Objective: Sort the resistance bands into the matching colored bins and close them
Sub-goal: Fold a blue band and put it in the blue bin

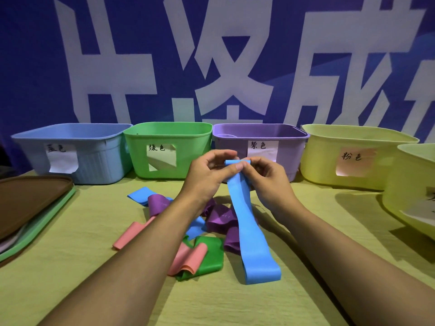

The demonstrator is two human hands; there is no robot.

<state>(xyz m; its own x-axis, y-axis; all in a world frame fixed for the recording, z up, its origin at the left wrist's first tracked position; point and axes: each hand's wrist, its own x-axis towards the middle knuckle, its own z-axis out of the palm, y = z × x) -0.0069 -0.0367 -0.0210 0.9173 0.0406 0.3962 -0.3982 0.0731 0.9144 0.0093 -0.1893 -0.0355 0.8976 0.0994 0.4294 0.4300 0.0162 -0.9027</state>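
My left hand (208,175) and my right hand (266,177) both pinch the top end of a long blue resistance band (249,227), which hangs down to the table. Below my hands lies a pile of bands: another blue band (140,196), purple bands (220,218), pink bands (188,260) and a green band (210,257). Along the back stand open bins: a blue bin (98,156), a green bin (188,156), a purple bin (230,142) and a yellow bin with a pink label (324,161).
A stack of lids (30,203), brown on top with a green one under it, lies at the left edge. Another yellow bin (404,184) stands at the right edge. The table has a yellow-green cloth (94,267). A blue banner wall stands behind the bins.
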